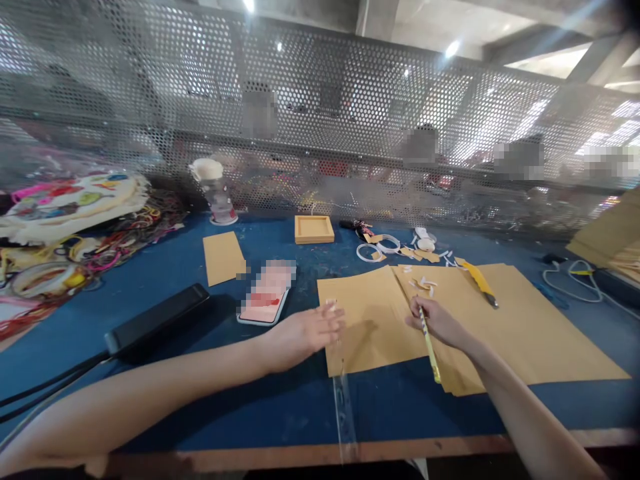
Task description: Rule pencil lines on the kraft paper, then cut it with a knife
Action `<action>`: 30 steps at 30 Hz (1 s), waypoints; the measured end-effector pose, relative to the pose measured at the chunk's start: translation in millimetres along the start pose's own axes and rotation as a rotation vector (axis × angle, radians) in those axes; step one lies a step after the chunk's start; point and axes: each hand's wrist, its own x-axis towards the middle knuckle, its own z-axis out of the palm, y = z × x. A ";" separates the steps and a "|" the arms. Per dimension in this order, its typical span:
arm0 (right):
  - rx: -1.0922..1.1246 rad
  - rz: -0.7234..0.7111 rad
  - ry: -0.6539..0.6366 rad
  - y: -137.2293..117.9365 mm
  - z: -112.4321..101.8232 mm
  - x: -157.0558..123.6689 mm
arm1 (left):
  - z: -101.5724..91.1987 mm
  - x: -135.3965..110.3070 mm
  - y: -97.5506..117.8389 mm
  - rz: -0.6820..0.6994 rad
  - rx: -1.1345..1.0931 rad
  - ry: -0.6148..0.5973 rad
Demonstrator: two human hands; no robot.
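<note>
My right hand [437, 321] is closed round a yellow pencil [429, 347], its tip down on a brown paper sheet [370, 320]. My left hand [305, 333] lies flat with fingers stretched out, pressing on the left edge of that sheet and on a clear plastic ruler [344, 400] that runs toward the table's front edge. A larger stack of brown paper [530, 327] lies under and to the right of my right hand.
A phone [266, 295] and a black case [157, 319] lie left of my left hand. A small brown sheet [223, 257], a wooden tray [314, 229], tape rings [371, 251], paper scraps and a yellow cutter [480, 281] lie further back. Colourful embroidery [70, 200] fills the far left. A perforated screen [320, 127] backs the table.
</note>
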 end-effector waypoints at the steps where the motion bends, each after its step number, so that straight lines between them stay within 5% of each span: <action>1: -0.002 0.002 0.001 -0.8 -3.1 -0.9 | 3.9 -0.3 -6.4 -0.051 -0.029 -0.008; 10: -0.044 -0.007 -0.054 8.7 -9.9 -2.7 | 42.5 -4.4 -33.2 -0.422 -0.057 -0.093; 14: -0.088 -0.008 -0.005 16.3 -8.6 -2.0 | 34.9 -1.1 -18.4 -0.564 -0.044 -0.126; 17: -0.052 -0.036 0.146 13.0 -11.5 -1.7 | 29.7 -0.3 -0.1 -0.626 -0.061 -0.143; 20: 0.039 -0.160 0.239 -4.6 -11.3 -1.4 | 29.7 -0.8 11.6 -0.640 -0.089 -0.174; 23: 0.140 -0.242 0.143 -32.1 0.3 0.4 | 32.5 -1.6 12.1 -0.651 -0.098 -0.181; 26: 0.274 -0.148 0.007 -59.4 20.7 9.4 | 34.2 -3.4 7.1 -0.658 -0.094 -0.169; 30: 0.196 -0.112 -0.008 -79.5 48.5 41.8 | 32.7 -5.2 2.8 -0.660 -0.094 -0.156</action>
